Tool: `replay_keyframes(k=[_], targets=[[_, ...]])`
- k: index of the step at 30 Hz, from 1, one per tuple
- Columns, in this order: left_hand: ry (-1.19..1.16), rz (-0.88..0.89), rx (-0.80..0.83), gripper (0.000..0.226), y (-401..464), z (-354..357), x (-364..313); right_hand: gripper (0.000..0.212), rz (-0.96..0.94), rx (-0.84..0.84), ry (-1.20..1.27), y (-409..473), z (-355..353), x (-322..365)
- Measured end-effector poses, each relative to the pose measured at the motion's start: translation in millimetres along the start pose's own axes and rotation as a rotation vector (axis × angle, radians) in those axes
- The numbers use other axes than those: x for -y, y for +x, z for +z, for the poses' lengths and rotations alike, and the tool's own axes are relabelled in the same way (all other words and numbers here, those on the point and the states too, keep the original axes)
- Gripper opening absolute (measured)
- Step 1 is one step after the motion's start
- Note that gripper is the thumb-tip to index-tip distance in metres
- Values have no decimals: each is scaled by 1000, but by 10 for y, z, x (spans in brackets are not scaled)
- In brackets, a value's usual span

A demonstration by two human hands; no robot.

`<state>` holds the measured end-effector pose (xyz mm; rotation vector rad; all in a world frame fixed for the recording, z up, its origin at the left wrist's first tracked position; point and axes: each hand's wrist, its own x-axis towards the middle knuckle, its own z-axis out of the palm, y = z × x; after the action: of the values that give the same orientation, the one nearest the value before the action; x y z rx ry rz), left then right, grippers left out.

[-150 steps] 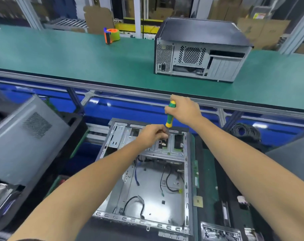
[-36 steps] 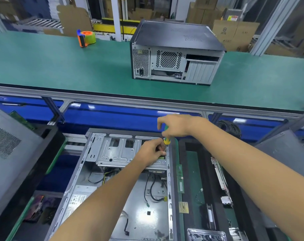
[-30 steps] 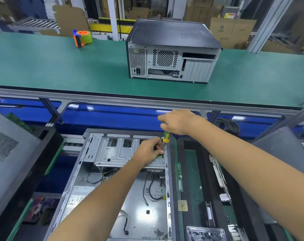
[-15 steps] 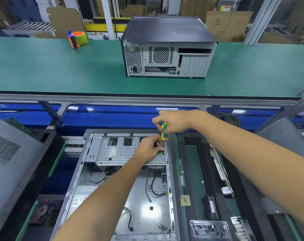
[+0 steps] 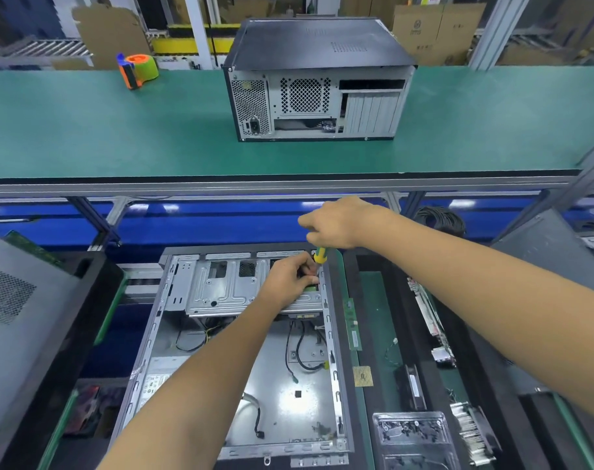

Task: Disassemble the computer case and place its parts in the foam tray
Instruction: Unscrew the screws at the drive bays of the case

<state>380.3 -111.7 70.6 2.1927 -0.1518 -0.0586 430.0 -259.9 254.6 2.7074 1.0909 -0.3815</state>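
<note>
An open grey computer case lies flat below me, with loose cables on its floor. A metal drive bracket spans its far end. My right hand grips a green and yellow screwdriver, held upright over the bracket's right end. My left hand rests on that end of the bracket, its fingertips pinched at the screwdriver's tip. The tip itself is hidden by my fingers. A black foam tray sits right of the case and holds a circuit strip, a chip and other parts.
A closed black computer case stands on the green conveyor belt beyond. An orange and green tape dispenser sits at the belt's far left. A grey side panel leans at left. A clear screw box lies in the tray.
The view has shifted so the case sits more central than five seconds ago. Both hands stay at the bracket's right end, my right hand turning slightly on the screwdriver.
</note>
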Motion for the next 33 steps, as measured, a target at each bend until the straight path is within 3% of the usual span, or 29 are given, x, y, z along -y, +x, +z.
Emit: replay_keyframes(k=[4, 11, 13, 17, 21, 23, 26, 28, 31, 33], targets=[[-19, 0, 17, 29, 0, -21, 6, 10, -52, -43, 166, 3, 3, -28], [7, 26, 19, 35, -8, -31, -23, 28, -75, 0, 260, -20, 29, -122], [20, 19, 17, 34, -7, -23, -24, 13, -44, -3, 170, -36, 28, -144], [51, 0, 10, 31, -1, -8, -23, 20, 0, -44, -82, -72, 54, -132], [63, -13, 7, 33, 13, 0, -15, 8, -97, -67, 160, -65, 47, -146], [60, -17, 7, 35, 20, 2, -13, 15, -127, -66, 388, -81, 46, -110], [63, -9, 10, 36, 17, 6, -24, 26, -125, -37, 473, -88, 77, -51], [52, -12, 5, 35, 16, 4, -28, 22, -68, -65, 361, -79, 64, -32], [58, -18, 5, 29, 6, 1, -27, 22, -14, -135, -78, -53, 6, 4], [63, -23, 9, 24, 5, -3, -19, 20, -43, -152, -143, -34, -12, 44]])
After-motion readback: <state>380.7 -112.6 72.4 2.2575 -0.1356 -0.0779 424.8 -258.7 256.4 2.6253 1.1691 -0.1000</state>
